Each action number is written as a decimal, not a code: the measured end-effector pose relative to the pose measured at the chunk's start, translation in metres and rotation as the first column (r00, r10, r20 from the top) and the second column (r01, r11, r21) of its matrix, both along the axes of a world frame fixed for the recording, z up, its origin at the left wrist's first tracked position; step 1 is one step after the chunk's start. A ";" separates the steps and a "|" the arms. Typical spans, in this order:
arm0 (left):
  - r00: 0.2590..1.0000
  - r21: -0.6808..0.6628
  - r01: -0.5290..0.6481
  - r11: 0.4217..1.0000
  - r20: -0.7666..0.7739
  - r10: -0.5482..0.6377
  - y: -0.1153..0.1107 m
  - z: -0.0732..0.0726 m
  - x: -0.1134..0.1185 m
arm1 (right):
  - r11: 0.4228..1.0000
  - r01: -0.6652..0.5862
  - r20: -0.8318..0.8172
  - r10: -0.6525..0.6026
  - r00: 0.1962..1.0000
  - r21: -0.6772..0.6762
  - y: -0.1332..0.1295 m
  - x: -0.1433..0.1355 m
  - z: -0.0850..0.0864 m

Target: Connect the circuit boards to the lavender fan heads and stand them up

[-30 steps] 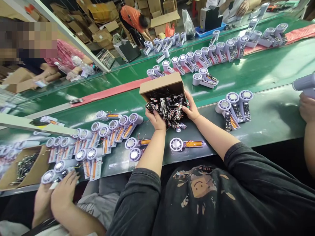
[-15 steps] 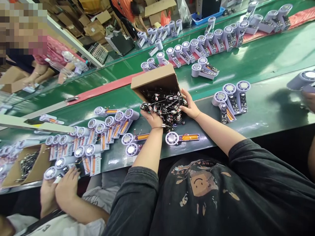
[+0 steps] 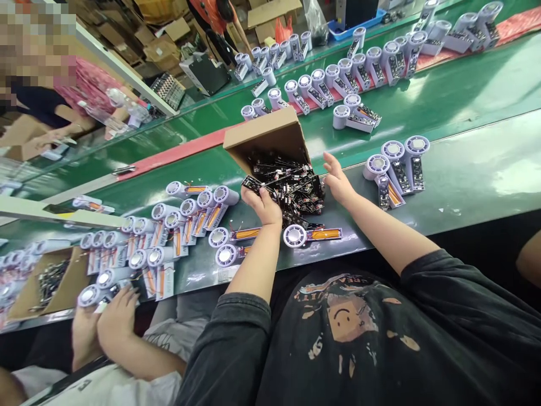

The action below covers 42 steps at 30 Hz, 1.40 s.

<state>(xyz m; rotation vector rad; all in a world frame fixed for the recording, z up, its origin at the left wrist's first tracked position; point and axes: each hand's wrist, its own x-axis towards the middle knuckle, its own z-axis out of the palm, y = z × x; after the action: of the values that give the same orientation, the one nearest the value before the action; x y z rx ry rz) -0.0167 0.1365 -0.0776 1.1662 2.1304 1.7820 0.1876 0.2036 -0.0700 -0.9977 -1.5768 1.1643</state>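
A cardboard box (image 3: 264, 132) lies tilted towards me on the bench, heaped with black circuit boards (image 3: 291, 183) and their thin wires. At the heap's left side, my left hand (image 3: 264, 207) is closed on a black circuit board (image 3: 252, 182). My right hand (image 3: 340, 185) is just right of the heap, apart from it, fingers spread and nothing in them. Below the boards lies a lilac handheld fan (image 3: 296, 236), its handle opened to show an orange battery-like part. Two similar fans (image 3: 226, 255) lie to its left, partly behind my left forearm.
Three fans with boards in their handles (image 3: 377, 164) stand on the right. Many open fans (image 3: 189, 208) crowd the left, where a co-worker's hands (image 3: 116, 321) hold one. A green conveyor belt (image 3: 422, 110) with more fans runs behind the box.
My right hand has let go of the heap and moved right, its fingers opening. My left hand has a circuit board showing in its grip. The fan pair on the belt shifted slightly right.
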 end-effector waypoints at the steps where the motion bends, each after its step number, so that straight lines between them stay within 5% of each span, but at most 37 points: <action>1: 1.000 -0.005 -0.001 1.000 0.013 0.001 -0.003 0.001 0.000 | 0.979 0.088 0.061 -0.101 0.993 0.184 -0.010 0.000 0.011; 3: 0.999 -0.004 0.007 1.000 0.041 -0.007 -0.008 0.002 0.000 | 0.865 -0.090 0.251 -0.043 0.967 0.494 -0.029 -0.003 0.032; 5: 0.997 0.001 0.020 1.000 0.069 -0.020 -0.013 0.003 -0.002 | 0.735 -0.374 0.524 0.030 0.851 0.565 -0.043 -0.011 0.045; 7: 0.992 0.009 0.026 1.000 0.124 -0.027 -0.018 0.006 -0.005 | 0.664 -0.521 0.679 0.026 0.734 0.537 -0.045 -0.019 0.049; 11: 0.976 0.054 0.024 0.998 0.214 -0.035 -0.033 0.018 -0.015 | 0.627 -0.592 0.781 -0.041 0.623 0.506 -0.033 -0.023 0.046; 15: 0.927 0.275 0.046 0.960 0.345 -0.144 -0.067 0.047 -0.025 | 0.598 -0.488 0.687 -0.150 0.711 0.636 -0.053 -0.004 0.056; 18: 0.830 0.333 0.202 0.921 0.441 -0.341 -0.106 0.070 -0.027 | 0.625 -0.506 0.675 -0.045 0.736 0.594 -0.091 0.020 0.056; 21: 0.780 0.269 0.299 0.916 0.484 -0.397 -0.144 0.083 -0.022 | 0.731 -0.525 0.801 -0.049 0.596 0.436 -0.125 0.042 0.039; 27: 0.494 0.245 0.608 0.755 0.628 -0.601 -0.174 0.064 -0.009 | 0.770 -0.503 0.764 0.032 0.644 0.392 -0.147 0.046 0.008; 30: 0.543 0.087 0.660 0.746 0.631 -0.554 -0.171 0.053 -0.001 | 0.783 -0.504 0.764 0.057 0.642 0.365 -0.146 0.036 0.010; 34: 0.625 -0.103 0.681 0.725 0.598 -0.502 -0.166 0.057 0.010 | 0.809 -0.438 0.704 0.043 0.708 0.391 -0.146 0.028 0.023; 38: 0.621 -0.101 0.708 0.698 0.559 -0.549 -0.164 0.064 0.015 | 0.799 -0.371 0.533 0.075 0.842 0.473 -0.145 0.026 0.039; 42: 0.606 0.073 0.689 0.721 0.487 -0.629 -0.165 0.061 0.010 | 0.837 -0.392 0.636 0.071 0.768 0.381 -0.139 0.028 0.040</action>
<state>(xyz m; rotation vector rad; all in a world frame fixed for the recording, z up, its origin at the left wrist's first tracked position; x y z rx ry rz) -0.0071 -0.0282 -0.0167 1.1148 1.2442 1.3616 0.2157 0.0646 -0.0301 -0.8630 -2.4297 0.5294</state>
